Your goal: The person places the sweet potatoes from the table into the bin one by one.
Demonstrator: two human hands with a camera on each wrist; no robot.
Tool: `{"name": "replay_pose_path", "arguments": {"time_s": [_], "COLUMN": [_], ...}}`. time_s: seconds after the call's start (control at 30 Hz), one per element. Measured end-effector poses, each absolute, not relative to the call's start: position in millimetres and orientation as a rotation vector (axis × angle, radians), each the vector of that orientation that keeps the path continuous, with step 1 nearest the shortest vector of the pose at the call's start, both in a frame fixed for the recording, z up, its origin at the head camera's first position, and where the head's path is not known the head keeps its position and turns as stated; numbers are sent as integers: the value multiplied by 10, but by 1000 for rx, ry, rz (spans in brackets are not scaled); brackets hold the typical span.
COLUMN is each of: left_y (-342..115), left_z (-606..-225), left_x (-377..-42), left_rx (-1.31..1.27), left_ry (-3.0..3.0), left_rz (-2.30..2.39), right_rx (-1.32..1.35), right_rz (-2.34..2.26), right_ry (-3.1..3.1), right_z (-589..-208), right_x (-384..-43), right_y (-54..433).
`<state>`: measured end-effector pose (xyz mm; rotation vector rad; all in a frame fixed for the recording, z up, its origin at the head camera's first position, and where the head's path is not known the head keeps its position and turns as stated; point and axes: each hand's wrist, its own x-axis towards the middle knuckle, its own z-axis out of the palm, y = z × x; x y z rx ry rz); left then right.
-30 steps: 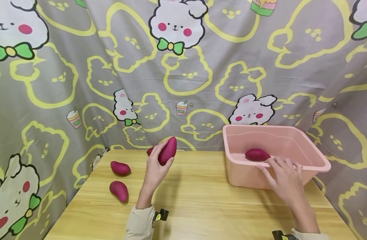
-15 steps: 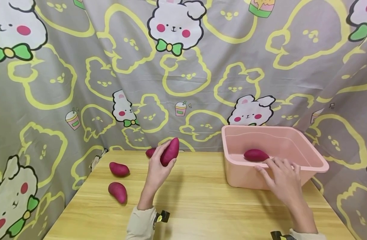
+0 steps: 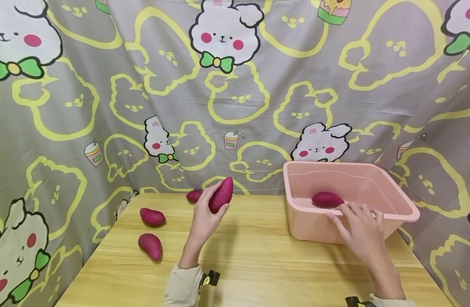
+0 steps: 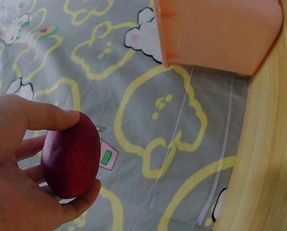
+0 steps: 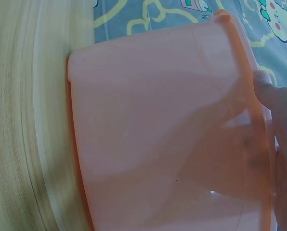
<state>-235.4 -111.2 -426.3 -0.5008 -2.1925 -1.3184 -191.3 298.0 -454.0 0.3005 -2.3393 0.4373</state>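
Note:
My left hand (image 3: 205, 219) grips a purple sweet potato (image 3: 222, 196), raised above the table with its tip pointing up. In the left wrist view, thumb and fingers close around the same sweet potato (image 4: 71, 156). On the right, my right hand (image 3: 363, 230) holds the near rim of a pink plastic bin (image 3: 308, 224), thumb outside and fingers over the edge. One sweet potato (image 3: 327, 199) lies inside the bin, its lower side partly hidden by the rim. The right wrist view shows the bin's outer wall (image 5: 148, 120) with the thumb at its rim.
Two sweet potatoes, one farther back (image 3: 152, 217) and one nearer (image 3: 150, 246), lie at the table's left. Another (image 3: 194, 196) sits at the back edge, partly behind my left hand. A patterned curtain (image 3: 250, 102) hangs behind the wooden table (image 3: 258, 264).
My left hand has shifted slightly to the right with the sweet potato, uncovering more of the one behind it. The right hand stays on the bin's rim.

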Motion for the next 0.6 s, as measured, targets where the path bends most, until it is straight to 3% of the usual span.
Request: {"name": "replay_pose_path", "arguments": {"time_s": [0.6], "left_y": [-976], "left_z": [-4212], "left_x": [-2354], "left_rx": [-531], "left_ry": [-2197], "left_rz": [-1345], "right_rx": [296], "right_rz": [438], "right_ry": [-2344], "right_z": [-4536], "right_x": [-1913], "right_y": [2976]}}
